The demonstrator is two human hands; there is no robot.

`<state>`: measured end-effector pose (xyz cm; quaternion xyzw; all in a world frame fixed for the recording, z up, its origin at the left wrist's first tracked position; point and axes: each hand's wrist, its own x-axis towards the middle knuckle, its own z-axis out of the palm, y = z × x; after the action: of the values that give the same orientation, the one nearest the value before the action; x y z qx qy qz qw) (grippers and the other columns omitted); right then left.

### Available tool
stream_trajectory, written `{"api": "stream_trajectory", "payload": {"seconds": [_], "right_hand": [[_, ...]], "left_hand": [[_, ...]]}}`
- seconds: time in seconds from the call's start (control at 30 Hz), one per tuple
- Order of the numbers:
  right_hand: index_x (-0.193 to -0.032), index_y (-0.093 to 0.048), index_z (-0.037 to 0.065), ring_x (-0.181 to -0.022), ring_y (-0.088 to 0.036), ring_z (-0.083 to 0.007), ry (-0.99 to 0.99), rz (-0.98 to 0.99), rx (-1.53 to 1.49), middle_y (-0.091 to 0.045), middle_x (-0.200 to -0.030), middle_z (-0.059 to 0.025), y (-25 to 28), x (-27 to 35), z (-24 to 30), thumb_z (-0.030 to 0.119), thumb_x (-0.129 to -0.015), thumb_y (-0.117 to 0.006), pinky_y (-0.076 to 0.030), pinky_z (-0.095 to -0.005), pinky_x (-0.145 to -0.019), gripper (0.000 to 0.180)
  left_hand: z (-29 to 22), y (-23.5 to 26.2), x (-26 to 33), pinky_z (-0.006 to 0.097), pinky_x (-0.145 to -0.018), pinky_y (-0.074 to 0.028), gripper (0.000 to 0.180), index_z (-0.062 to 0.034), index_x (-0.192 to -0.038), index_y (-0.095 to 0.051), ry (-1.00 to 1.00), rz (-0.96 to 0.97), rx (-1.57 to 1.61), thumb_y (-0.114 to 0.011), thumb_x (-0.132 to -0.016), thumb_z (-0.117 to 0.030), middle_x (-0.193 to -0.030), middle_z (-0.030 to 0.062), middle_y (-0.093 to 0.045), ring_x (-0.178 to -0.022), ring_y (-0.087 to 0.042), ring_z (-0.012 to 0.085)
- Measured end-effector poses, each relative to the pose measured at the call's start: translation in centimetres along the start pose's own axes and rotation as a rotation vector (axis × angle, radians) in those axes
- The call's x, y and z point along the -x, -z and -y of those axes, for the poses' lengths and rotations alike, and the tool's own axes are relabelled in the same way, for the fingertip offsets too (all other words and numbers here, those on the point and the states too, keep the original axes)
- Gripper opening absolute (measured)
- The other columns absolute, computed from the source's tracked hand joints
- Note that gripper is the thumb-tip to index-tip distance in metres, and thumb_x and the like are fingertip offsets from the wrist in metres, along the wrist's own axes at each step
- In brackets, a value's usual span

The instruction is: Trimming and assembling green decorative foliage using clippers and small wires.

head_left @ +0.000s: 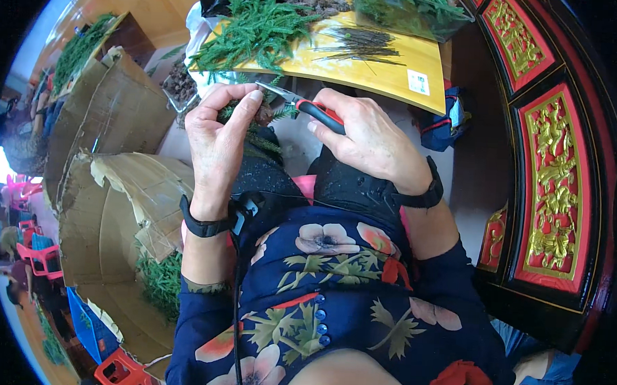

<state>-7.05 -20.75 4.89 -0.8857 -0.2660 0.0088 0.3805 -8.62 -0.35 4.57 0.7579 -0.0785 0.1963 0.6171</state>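
Note:
My left hand [219, 137] is closed in a pinch, thumb against forefinger, just off the near edge of the yellow table. From under its fingers a green artificial pine sprig [283, 111] sticks out, with something brownish beside it that I cannot make out. My right hand [369, 134] is wrapped round the red and black handles of a pair of pliers [323, 116]. Their metal jaws point left and reach close to my left fingertips; whether they grip anything is too small to tell.
On the yellow board [424, 60] lie a heap of green sprigs [257, 32], dark thin stems [363, 45], brown cones [324, 2] and a clear bin [412, 15]. A torn cardboard box [107, 225] stands left, red-and-gold carved panels [553, 182] right. A red stool [125, 372] is lower left.

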Motion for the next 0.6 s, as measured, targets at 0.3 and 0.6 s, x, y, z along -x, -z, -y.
{"api": "stream_trajectory", "payload": {"seconds": [0.3, 0.6], "right_hand": [[-0.097, -0.058, 0.001, -0.08, -0.06, -0.036, -0.05, 0.015, 0.097, -0.061, -0.083, -0.0198, 0.2, -1.6, 0.4, 0.021, -0.085, -0.061, -0.047, -0.0402, -0.074, 0.023], [-0.101, -0.058, 0.003, -0.084, -0.06, -0.0376, 0.056, 0.044, 0.209, -0.062, -0.086, -0.0209, -0.2, -2.3, 0.8, 0.024, -0.085, -0.06, -0.047, -0.0415, -0.076, 0.026]], "left_hand": [[1.6, 0.5, -1.0, 0.021, -0.073, -0.043, 0.012, -0.0009, -0.093, -0.068, 0.172, 0.011, 0.263, -0.065, -0.084, -0.009, -0.084, -0.0005, -0.063, -0.077, -0.055, 0.0061], [1.9, 1.9, -1.3, 0.02, -0.073, -0.042, 0.011, -0.0013, -0.092, -0.067, 0.226, 0.041, 0.29, -0.065, -0.083, -0.008, -0.083, -0.0001, -0.064, -0.076, -0.054, 0.0056]]}}
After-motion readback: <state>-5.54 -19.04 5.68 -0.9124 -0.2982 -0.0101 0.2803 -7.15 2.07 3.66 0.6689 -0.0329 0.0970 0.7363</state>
